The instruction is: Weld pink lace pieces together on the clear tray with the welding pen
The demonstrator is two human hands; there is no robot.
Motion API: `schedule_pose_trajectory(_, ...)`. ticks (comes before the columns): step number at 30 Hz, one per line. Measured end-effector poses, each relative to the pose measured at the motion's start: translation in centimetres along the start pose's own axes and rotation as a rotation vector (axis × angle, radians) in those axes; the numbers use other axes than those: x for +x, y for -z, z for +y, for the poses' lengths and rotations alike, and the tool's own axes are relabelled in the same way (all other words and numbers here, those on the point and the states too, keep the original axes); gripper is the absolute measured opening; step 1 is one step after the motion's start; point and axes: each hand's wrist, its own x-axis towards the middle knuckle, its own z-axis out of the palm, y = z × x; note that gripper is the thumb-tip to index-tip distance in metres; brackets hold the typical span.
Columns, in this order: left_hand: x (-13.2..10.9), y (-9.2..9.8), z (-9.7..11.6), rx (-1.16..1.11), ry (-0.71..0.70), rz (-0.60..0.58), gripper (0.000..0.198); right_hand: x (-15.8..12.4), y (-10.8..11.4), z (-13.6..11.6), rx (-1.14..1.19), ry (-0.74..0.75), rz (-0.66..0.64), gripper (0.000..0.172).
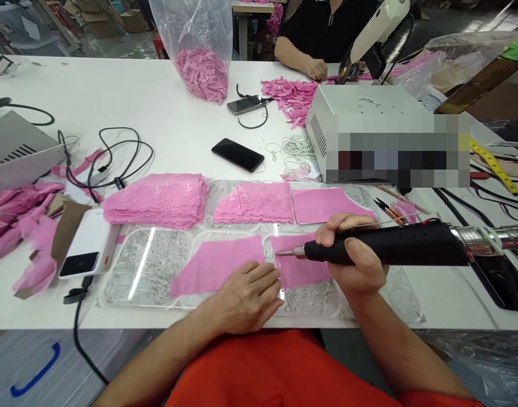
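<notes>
My left hand (250, 294) lies flat, palm down, with its fingers stretched over the right end of a plain pink fabric piece (220, 260). In my right hand (360, 271) is a corded black handpiece (394, 246) with a narrow metal tip pointing left. That tip is over the upper left part of a second pink fabric piece (303, 274); whether it touches cannot be told. Behind them lie a stack of pink lace (157, 200), a smaller lace piece (259, 203) and another plain pink piece (322, 204). A transparent template (131, 271) with rounded compartments spans this area.
A grey metal box (369, 107) stands at back right. Two phones (237, 155), white cord (299, 147) and pink strips (288, 96) lie behind the template. A white power bank (85, 243) and black cables sit left. Across the table, a person's hand (317, 69) rests by a white machine.
</notes>
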Motion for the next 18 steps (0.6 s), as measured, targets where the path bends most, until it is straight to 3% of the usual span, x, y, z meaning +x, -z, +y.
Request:
schedule_pose_trajectory(6,0.0,0.1,0.0,0.011,-0.019,-0.050,0.017,-0.8,0.6,-1.0,0.009,-0.050,-0.003,0.013)
schedule_pose_trajectory(12,0.4,0.2,0.0,-0.011,-0.023,0.011,0.017,-1.3,0.5,-1.0,0.023,-0.077,-0.024,0.012)
schedule_pose_trajectory(18,0.4,0.3,0.0,-0.029,-0.015,-0.010,0.016,-1.3,-0.1,-0.7,-0.020,-0.040,-0.018,0.010)
